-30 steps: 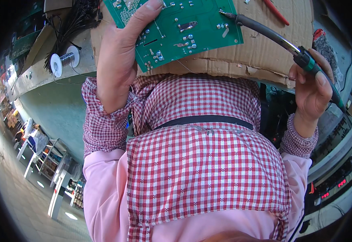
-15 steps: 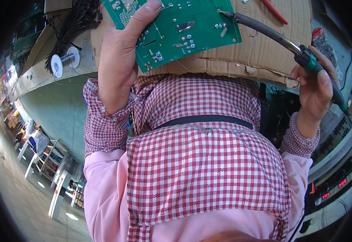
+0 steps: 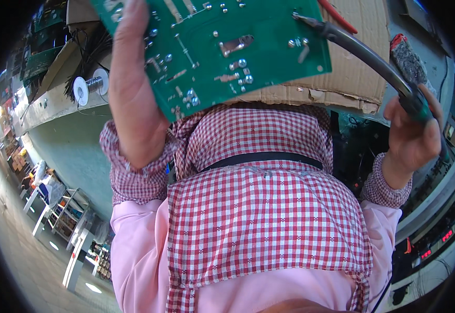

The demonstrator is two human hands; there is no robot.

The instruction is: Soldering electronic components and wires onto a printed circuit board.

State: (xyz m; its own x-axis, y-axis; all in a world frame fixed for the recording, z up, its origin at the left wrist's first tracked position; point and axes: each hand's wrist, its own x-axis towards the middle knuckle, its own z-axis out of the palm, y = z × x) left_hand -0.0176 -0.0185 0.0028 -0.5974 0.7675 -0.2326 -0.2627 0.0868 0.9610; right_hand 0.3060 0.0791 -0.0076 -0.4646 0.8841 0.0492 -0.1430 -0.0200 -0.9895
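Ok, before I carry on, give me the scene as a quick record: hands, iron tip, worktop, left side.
Left hand: hand grips green circuit board, thumb over its face
Right hand: hand holds soldering iron by its handle
Iron tip: over the board's face, toward its right side; contact hard to confirm
Board: soldered side showing, top edge out of frame
Worktop: cardboard with torn near edge; red stick beside the iron
Left side: wire spool, black wires
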